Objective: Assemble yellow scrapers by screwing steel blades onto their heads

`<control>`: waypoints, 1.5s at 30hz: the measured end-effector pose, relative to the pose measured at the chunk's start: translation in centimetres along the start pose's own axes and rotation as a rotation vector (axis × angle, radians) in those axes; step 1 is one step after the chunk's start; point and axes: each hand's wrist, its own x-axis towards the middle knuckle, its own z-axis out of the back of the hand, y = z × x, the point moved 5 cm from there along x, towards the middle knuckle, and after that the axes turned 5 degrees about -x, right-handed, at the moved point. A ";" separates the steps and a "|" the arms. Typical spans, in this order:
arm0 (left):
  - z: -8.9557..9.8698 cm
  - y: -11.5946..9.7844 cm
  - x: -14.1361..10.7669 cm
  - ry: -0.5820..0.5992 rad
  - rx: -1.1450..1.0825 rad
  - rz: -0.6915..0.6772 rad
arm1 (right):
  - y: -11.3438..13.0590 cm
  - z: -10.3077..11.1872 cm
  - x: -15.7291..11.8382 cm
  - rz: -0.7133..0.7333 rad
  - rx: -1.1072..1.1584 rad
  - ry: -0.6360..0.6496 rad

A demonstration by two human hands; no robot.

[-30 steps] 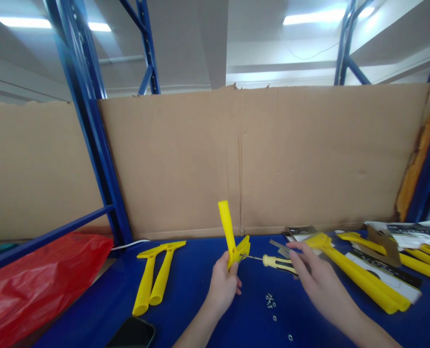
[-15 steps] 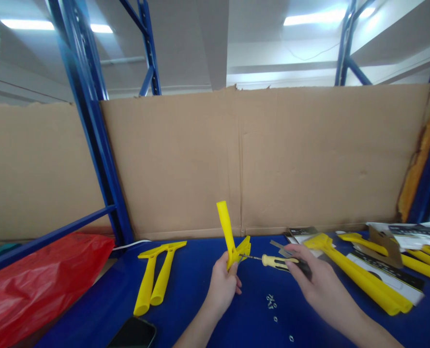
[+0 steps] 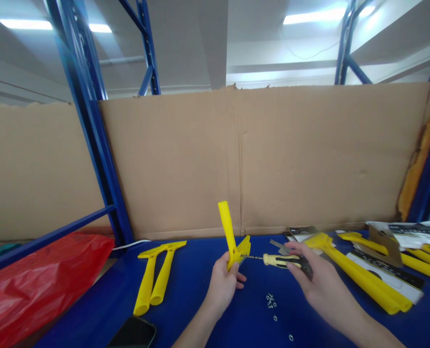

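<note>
My left hand [image 3: 225, 282] is closed on a yellow scraper [image 3: 227, 229], whose handle points up above the blue table. In my right hand [image 3: 314, 275] is a screwdriver [image 3: 274, 261] with a cream and black handle, held level. Its shaft points left, and the tip meets the scraper's head beside my left fingertips. Small screws and nuts [image 3: 271, 300] lie on the table between my forearms. Metal blades [image 3: 280, 246] lie behind the screwdriver, partly hidden by my right hand.
Two yellow scrapers [image 3: 164, 273] lie at the left, near a black phone [image 3: 137, 332]. More yellow scrapers [image 3: 363, 275] and printed packages [image 3: 385, 275] lie at the right. A red plastic bag [image 3: 48, 285] is at far left; a cardboard wall [image 3: 185, 159] stands behind.
The screwdriver and my right hand have shifted very slightly right. The handle in my right hand looks turned, with more black showing. The scraper has barely moved.
</note>
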 end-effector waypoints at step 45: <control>0.5 0.0 0.2 -0.073 -0.037 -0.048 | 1.4 -0.7 -0.7 0.013 -0.074 0.146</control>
